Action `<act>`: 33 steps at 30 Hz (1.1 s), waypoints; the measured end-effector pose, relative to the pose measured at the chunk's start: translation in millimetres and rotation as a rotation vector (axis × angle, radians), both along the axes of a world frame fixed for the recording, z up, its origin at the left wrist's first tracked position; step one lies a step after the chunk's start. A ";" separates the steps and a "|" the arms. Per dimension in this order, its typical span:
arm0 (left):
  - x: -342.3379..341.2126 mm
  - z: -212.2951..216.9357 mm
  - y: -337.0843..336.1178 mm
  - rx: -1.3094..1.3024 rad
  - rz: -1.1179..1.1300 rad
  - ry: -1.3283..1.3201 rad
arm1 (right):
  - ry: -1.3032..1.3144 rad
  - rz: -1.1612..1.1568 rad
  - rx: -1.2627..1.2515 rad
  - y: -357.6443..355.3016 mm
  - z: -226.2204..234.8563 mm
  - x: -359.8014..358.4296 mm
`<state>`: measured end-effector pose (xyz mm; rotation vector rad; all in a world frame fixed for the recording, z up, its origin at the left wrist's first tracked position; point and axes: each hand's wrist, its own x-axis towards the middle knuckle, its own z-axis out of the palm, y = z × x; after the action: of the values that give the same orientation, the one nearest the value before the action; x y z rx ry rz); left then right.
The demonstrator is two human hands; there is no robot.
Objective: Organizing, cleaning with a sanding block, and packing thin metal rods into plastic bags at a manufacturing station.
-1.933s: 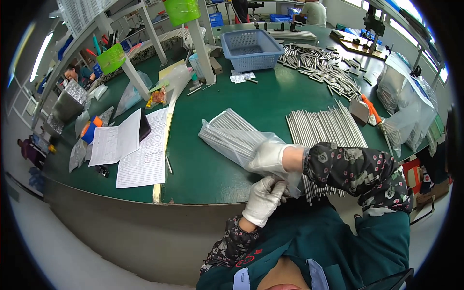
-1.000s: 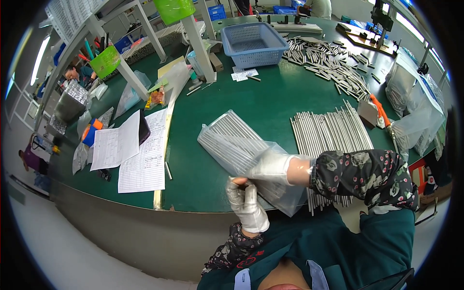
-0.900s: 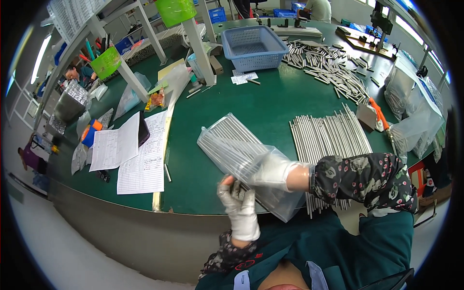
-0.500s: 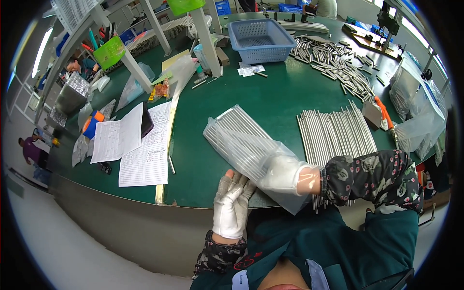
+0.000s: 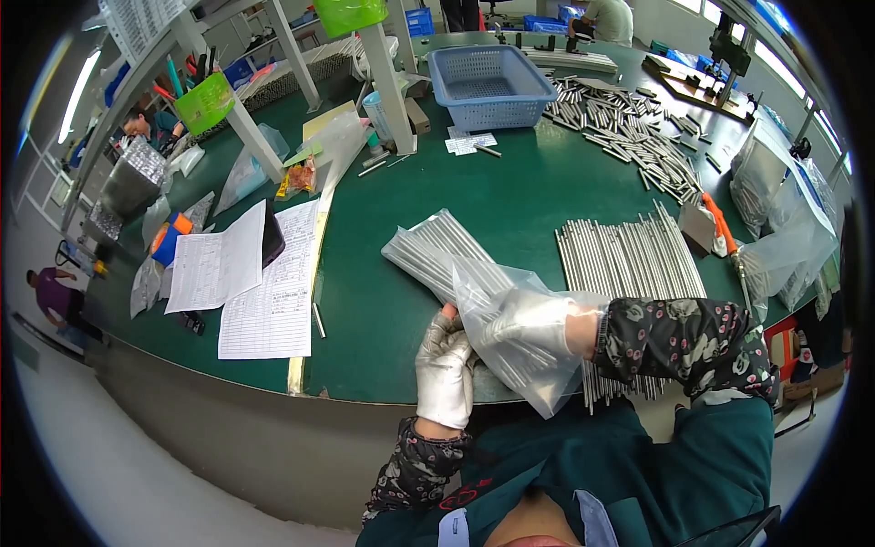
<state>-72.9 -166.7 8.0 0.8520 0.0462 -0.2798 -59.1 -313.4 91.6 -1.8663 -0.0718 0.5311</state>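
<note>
A clear plastic bag (image 5: 428, 251) full of thin grey metal rods lies slanted on the green table (image 5: 510, 196). My right hand (image 5: 529, 324), in a white glove, is inside the bag's open mouth, gripping the rods' near end. My left hand (image 5: 444, 369), also gloved, holds the bag's loose edge at the table's front rim, fingers closed on the plastic. To the right lies a flat row of loose metal rods (image 5: 629, 264).
Paper forms (image 5: 260, 287) lie at left. A blue plastic basket (image 5: 492, 82) and a heap of short metal tubes (image 5: 629, 137) sit at the back. Empty clear bags (image 5: 788, 228) lie at right. Other people (image 5: 55, 296) are at the left.
The bag has been lifted and slid toward me. My left hand came up from below the table edge and took hold of the bag's mouth. My right hand went deeper into the bag.
</note>
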 end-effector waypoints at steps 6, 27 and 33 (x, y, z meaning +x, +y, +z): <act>2.0 9.8 -0.5 -0.020 0.004 0.006 | 0.301 -0.017 -0.020 -9.6 -24.9 11.9; 7.3 3.5 6.5 -0.122 0.372 -0.222 | 0.643 0.004 0.315 -77.0 12.2 -119.7; 0.7 3.9 16.3 0.295 0.498 -0.453 | 0.590 -0.150 0.107 -125.2 24.8 -189.1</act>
<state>-72.2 -150.4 11.9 1.1472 -0.1255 0.3992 -248.2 -438.6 116.4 -1.5334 0.4196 0.9302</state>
